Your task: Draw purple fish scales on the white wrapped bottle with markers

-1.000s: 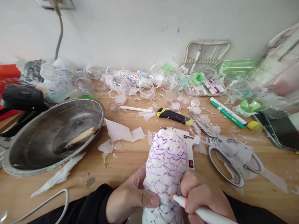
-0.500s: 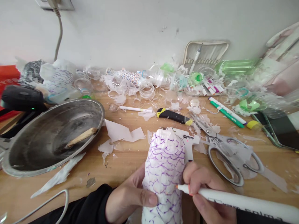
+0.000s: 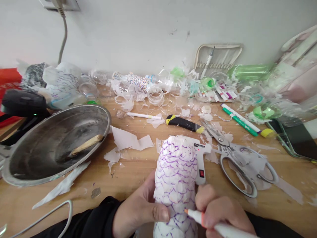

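While left hand [image 3: 141,211] grips the white scaled form [image 3: 176,185], right hand [image 3: 220,211] pinches a marker [image 3: 198,216], drawing purple scales; next needs steady strokes

A metal pan [image 3: 37,172] sits at the left of the wooden table [image 3: 128,172] with a wooden stick [image 3: 86,144] lying in it, and torn white paper scraps [image 3: 130,140] lie just beside its rim. Near the middle are a black and yellow knife [image 3: 184,123], large scissors [image 3: 237,162] and a white glue gun [image 3: 201,158]. Along the wall lie cut clear plastic bottles [image 3: 148,87], green markers [image 3: 241,120] and a phone [image 3: 294,137].
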`<action>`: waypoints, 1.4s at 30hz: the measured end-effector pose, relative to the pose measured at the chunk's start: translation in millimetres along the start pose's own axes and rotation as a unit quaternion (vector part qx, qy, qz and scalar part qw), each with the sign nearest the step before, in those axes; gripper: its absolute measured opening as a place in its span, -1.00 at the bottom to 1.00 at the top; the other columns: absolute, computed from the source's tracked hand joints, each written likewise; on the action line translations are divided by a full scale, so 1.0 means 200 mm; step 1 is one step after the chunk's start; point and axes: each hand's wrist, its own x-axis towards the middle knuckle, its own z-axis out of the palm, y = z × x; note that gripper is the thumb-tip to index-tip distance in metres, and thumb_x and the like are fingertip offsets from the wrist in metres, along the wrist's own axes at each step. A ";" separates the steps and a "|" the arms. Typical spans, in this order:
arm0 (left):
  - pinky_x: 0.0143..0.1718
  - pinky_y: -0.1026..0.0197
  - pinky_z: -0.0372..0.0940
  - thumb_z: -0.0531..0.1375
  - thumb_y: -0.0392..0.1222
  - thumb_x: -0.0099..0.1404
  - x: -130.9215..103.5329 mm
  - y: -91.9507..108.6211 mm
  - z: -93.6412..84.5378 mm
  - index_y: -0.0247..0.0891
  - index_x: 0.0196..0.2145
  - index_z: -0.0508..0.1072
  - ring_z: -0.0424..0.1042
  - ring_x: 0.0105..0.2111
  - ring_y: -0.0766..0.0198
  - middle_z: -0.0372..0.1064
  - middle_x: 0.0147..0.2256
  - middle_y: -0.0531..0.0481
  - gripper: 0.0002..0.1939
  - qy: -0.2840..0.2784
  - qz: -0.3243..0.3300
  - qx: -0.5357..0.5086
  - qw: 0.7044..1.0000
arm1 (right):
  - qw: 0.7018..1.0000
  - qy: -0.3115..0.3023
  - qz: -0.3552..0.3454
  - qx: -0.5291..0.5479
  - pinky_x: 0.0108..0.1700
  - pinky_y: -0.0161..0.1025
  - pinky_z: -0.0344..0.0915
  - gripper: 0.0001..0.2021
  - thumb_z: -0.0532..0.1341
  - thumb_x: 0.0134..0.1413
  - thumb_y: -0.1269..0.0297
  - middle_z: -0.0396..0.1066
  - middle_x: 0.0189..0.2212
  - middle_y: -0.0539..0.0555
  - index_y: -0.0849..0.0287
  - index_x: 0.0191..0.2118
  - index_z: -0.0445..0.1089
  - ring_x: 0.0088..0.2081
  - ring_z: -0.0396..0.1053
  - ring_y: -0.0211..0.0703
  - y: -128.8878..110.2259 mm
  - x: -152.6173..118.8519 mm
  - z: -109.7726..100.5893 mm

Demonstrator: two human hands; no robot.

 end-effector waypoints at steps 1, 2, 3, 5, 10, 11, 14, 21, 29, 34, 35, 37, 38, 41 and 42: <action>-0.06 0.10 0.24 0.36 -0.23 0.00 0.00 0.00 0.00 -0.11 0.08 0.26 0.39 -0.03 0.06 0.40 -0.01 -0.11 -0.32 -0.004 0.002 0.004 1.000 | 0.999 -0.036 -0.032 -0.020 -0.56 -0.34 0.18 -0.81 0.02 0.24 0.24 0.18 -0.60 -0.09 0.09 -0.40 0.22 -0.59 0.21 -0.31 0.00 -0.01 0.00; -0.05 0.11 0.23 0.36 -0.24 0.00 0.00 -0.01 -0.01 -0.11 0.08 0.26 0.39 -0.03 0.09 0.40 -0.01 -0.10 -0.32 -0.008 0.002 0.008 1.000 | 0.995 -0.068 -0.060 -0.041 -0.56 -0.33 0.19 -0.81 0.01 0.26 0.25 0.21 -0.60 -0.10 0.10 -0.40 0.23 -0.60 0.22 -0.32 0.00 -0.02 0.00; -0.04 0.11 0.21 0.35 -0.26 0.01 -0.01 -0.01 -0.01 -0.12 0.08 0.25 0.39 -0.03 0.11 0.40 -0.01 -0.09 -0.33 -0.008 -0.001 0.014 1.000 | 0.993 -0.073 -0.071 -0.062 -0.55 -0.33 0.20 -0.79 0.00 0.27 0.26 0.22 -0.61 -0.10 0.10 -0.41 0.22 -0.61 0.22 -0.33 0.00 -0.03 -0.01; -0.03 0.13 0.20 0.33 -0.32 0.02 -0.01 -0.01 -0.01 -0.12 0.08 0.25 0.38 -0.02 0.13 0.40 -0.01 -0.08 -0.35 -0.003 -0.012 0.018 1.000 | 0.990 -0.070 -0.079 -0.093 -0.55 -0.33 0.21 -0.77 -0.01 0.27 0.28 0.24 -0.62 -0.11 0.11 -0.44 0.20 -0.62 0.23 -0.34 0.01 -0.03 -0.02; -0.01 0.12 0.19 0.32 -0.36 -0.01 0.00 0.01 -0.01 -0.13 0.03 0.30 0.35 0.00 0.12 0.40 -0.01 -0.05 -0.38 0.017 -0.019 0.022 0.999 | 0.984 -0.091 -0.076 -0.131 -0.51 -0.32 0.27 -0.90 0.07 0.18 0.36 0.31 -0.55 -0.06 0.11 -0.37 0.23 -0.55 0.32 -0.30 0.01 -0.03 -0.02; 0.01 0.10 0.18 0.32 -0.37 -0.01 0.00 0.01 -0.01 -0.14 0.02 0.30 0.35 0.01 0.12 0.40 -0.01 -0.05 -0.38 0.021 -0.017 0.023 0.999 | 0.984 -0.081 -0.076 -0.137 -0.53 -0.33 0.25 -0.90 0.07 0.17 0.36 0.31 -0.56 -0.07 0.11 -0.38 0.23 -0.57 0.30 -0.31 0.01 -0.02 -0.01; 0.03 0.08 0.17 0.31 -0.39 -0.01 0.00 0.01 0.00 -0.14 0.03 0.30 0.36 -0.01 0.13 0.41 -0.03 -0.05 -0.37 0.020 -0.014 0.011 1.000 | 0.981 -0.041 -0.088 -0.166 -0.59 -0.36 0.16 -0.84 0.05 0.15 0.39 0.27 -0.62 -0.11 0.11 -0.45 0.21 -0.64 0.22 -0.36 0.00 -0.01 0.02; 0.03 0.07 0.18 0.30 -0.41 -0.01 0.00 0.01 0.00 -0.17 0.02 0.33 0.38 -0.03 0.11 0.42 -0.04 -0.07 -0.39 0.017 -0.008 0.000 1.000 | 0.983 -0.130 -0.082 -0.096 -0.54 -0.32 0.23 -0.86 0.03 0.22 0.31 0.25 -0.60 -0.08 0.09 -0.39 0.22 -0.57 0.29 -0.28 0.04 -0.03 -0.05; 0.01 0.09 0.18 0.29 -0.40 0.01 0.01 0.02 -0.01 -0.16 0.04 0.32 0.36 0.00 0.09 0.42 -0.02 -0.09 -0.40 0.011 -0.006 0.009 1.000 | 0.986 -0.048 -0.084 -0.132 -0.55 -0.33 0.12 -0.78 0.00 0.19 0.38 0.20 -0.64 -0.11 0.11 -0.49 0.17 -0.62 0.20 -0.35 0.01 -0.03 0.00; 0.06 0.03 0.17 0.28 -0.40 0.02 0.00 0.02 -0.01 -0.13 0.08 0.28 0.35 0.03 0.05 0.38 0.03 -0.10 -0.35 0.000 -0.006 0.014 1.000 | 0.992 -0.102 -0.048 -0.063 -0.53 -0.30 0.19 -0.86 0.01 0.20 0.33 0.23 -0.61 -0.08 0.09 -0.39 0.20 -0.58 0.27 -0.27 0.05 -0.06 -0.05; 0.06 0.02 0.17 0.28 -0.41 0.02 0.00 0.02 -0.01 -0.13 0.08 0.28 0.35 0.03 0.05 0.38 0.03 -0.10 -0.35 -0.001 -0.006 0.011 1.000 | 0.991 -0.109 -0.049 -0.057 -0.53 -0.29 0.20 -0.88 0.02 0.20 0.32 0.22 -0.61 -0.08 0.08 -0.38 0.20 -0.57 0.27 -0.26 0.06 -0.06 -0.06; 0.06 0.03 0.17 0.28 -0.41 0.01 0.00 0.02 0.00 -0.14 0.08 0.29 0.35 0.03 0.05 0.39 0.02 -0.10 -0.35 0.000 -0.009 0.004 1.000 | 0.987 -0.135 -0.062 -0.059 -0.53 -0.29 0.22 -0.91 0.04 0.19 0.33 0.23 -0.60 -0.07 0.08 -0.36 0.21 -0.56 0.28 -0.25 0.06 -0.06 -0.07; 0.06 0.04 0.17 0.28 -0.42 0.01 0.00 0.03 0.00 -0.14 0.07 0.29 0.35 0.03 0.05 0.39 0.02 -0.10 -0.35 0.002 -0.009 0.002 1.000 | 0.987 -0.134 -0.063 -0.061 -0.53 -0.29 0.22 -0.91 0.04 0.19 0.34 0.23 -0.60 -0.07 0.09 -0.36 0.22 -0.55 0.28 -0.25 0.06 -0.06 -0.07; 0.03 0.06 0.20 0.27 -0.42 0.02 0.01 0.03 0.00 -0.14 0.05 0.31 0.37 0.01 0.06 0.41 0.00 -0.09 -0.38 0.004 -0.008 -0.002 1.000 | 0.995 -0.080 -0.033 -0.055 -0.55 -0.30 0.15 -0.83 0.00 0.23 0.31 0.19 -0.62 -0.09 0.09 -0.40 0.20 -0.59 0.23 -0.28 0.04 -0.04 -0.04; 0.02 0.06 0.21 0.26 -0.43 0.03 0.01 0.03 0.00 -0.14 0.05 0.31 0.38 0.00 0.07 0.41 -0.01 -0.10 -0.39 0.001 -0.007 -0.004 1.000 | 0.998 -0.048 -0.016 -0.045 -0.56 -0.30 0.12 -0.81 -0.01 0.24 0.28 0.16 -0.64 -0.10 0.09 -0.42 0.19 -0.60 0.20 -0.30 0.03 -0.03 -0.02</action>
